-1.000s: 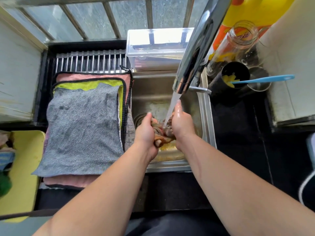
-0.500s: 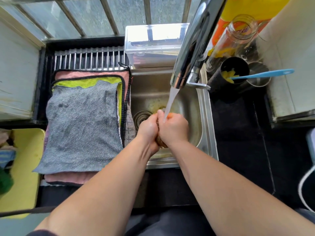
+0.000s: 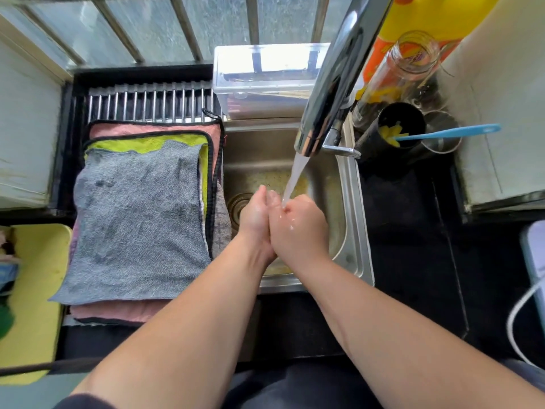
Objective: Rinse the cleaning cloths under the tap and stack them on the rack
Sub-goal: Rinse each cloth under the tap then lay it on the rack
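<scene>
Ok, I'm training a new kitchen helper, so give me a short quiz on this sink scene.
1. True or false: water from the chrome tap falls on the joined left hand and right hand.
2. Which cloth tops the stack on the steel-bar drying rack? A pink, B grey, C yellow-green.
3. Fill in: the blue-handled tool stands in the black ____.
Key: 1 true; 2 B, the grey flecked cloth; 3 cup.

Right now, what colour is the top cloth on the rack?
Top cloth: speckled grey, head view.
</scene>
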